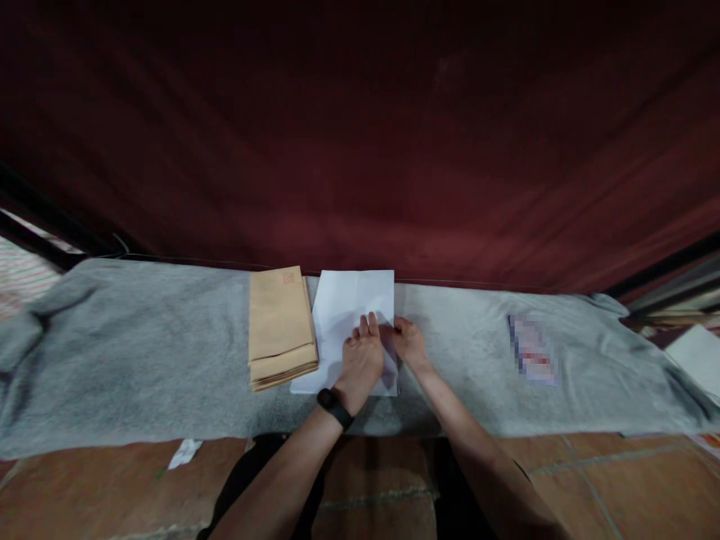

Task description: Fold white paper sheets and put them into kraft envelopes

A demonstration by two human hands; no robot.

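A white sheet of paper (349, 304) lies on a grey cloth (140, 352) in the middle of the view. My left hand (361, 360), with a black band on its wrist, rests flat on the sheet with fingers stretched out. My right hand (409, 341) touches the sheet's right edge, its fingers curled and pinching at the paper. A stack of brown envelopes (281, 326) sits just left of the sheet.
A small printed card or packet (532, 349) lies on the cloth to the right. A dark red curtain (360, 150) hangs behind. A tiled floor (619, 480) shows below, with a scrap of white paper (184, 452) at the left.
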